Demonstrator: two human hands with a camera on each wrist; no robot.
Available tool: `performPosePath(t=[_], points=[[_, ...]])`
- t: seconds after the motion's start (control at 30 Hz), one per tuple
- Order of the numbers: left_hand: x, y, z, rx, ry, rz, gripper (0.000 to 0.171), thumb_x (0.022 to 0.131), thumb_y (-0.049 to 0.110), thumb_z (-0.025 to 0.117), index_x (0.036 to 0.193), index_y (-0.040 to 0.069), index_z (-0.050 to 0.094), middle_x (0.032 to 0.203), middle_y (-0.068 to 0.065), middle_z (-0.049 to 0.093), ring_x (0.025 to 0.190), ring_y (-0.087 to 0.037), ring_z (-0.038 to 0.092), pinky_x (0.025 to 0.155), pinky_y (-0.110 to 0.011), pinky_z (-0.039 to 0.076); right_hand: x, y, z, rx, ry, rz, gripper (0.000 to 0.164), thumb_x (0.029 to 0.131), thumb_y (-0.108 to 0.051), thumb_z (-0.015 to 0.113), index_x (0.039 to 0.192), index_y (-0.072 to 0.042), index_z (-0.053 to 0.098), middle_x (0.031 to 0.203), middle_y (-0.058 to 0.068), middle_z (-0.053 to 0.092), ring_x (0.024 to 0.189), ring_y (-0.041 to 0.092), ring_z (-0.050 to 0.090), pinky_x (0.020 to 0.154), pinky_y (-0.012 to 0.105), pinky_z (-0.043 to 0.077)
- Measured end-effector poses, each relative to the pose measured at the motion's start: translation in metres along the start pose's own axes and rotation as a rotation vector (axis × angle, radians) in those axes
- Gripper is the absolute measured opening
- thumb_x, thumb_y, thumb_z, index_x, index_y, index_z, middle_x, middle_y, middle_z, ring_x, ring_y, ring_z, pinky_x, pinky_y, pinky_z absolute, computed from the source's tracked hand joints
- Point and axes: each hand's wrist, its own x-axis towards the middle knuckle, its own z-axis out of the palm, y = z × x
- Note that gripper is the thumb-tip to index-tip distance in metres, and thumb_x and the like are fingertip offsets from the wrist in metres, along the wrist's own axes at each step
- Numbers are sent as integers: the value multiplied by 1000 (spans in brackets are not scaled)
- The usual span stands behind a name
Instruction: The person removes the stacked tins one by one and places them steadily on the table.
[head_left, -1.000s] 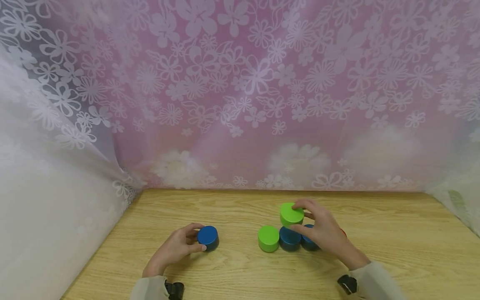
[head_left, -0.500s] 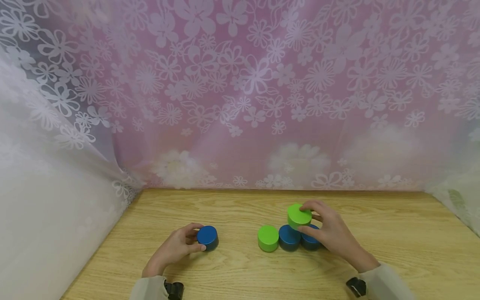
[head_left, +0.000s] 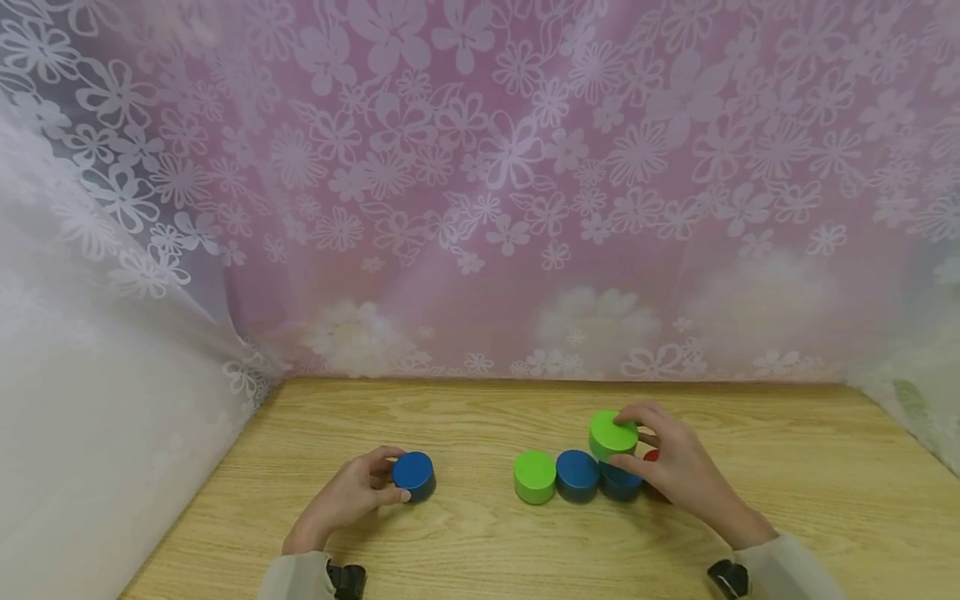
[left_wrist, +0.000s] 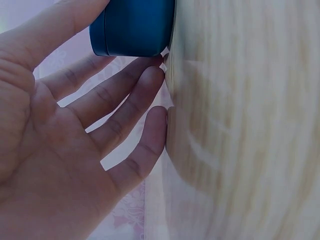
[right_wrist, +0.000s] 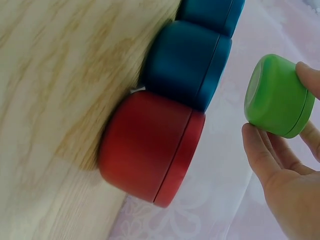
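On the left of the table, my left hand (head_left: 348, 498) grips a small round blue tin (head_left: 414, 476) between thumb and fingers. Its fingertips reach down to the tabletop in the left wrist view, beside the blue tin (left_wrist: 135, 27). My right hand (head_left: 686, 467) pinches a lime-green lidded tin (head_left: 612, 435), held up in the air above a row of tins. The right wrist view shows the green tin (right_wrist: 278, 96) apart from the row, its base in sight.
The row runs from a green tin (head_left: 535, 477) through a blue tin (head_left: 577, 477) and a second blue tin (head_left: 621, 483) to a red tin (right_wrist: 147, 150) at the right end, standing side by side. A flowered curtain (head_left: 480, 208) hangs behind the wooden table (head_left: 480, 550).
My right hand has carried the green tin to the right, from over the first blue tin to over the second. The left hand stays on its blue tin.
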Motion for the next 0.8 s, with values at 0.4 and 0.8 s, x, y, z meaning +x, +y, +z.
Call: performPosePath(t=[0.4,0.8], points=[[1,2,-1,11,5,4,61,90,15,79,139,-8,52,121,-18,66,114,-41,63,92,-52,53,-2,4,-5,5,-8,43,44,72,8,88,110,0,66,113,13,62,102,32,64,78,45,60],[-2,1,-1,6,1,2,61,90,15,79,140,-8,51,122,-19,65,115,-42,62,93,-53,53,-18,10,-16,-76,40,51,47,67,9,90,107,-2,67,109,10,64,98,17,62,75,45,60]])
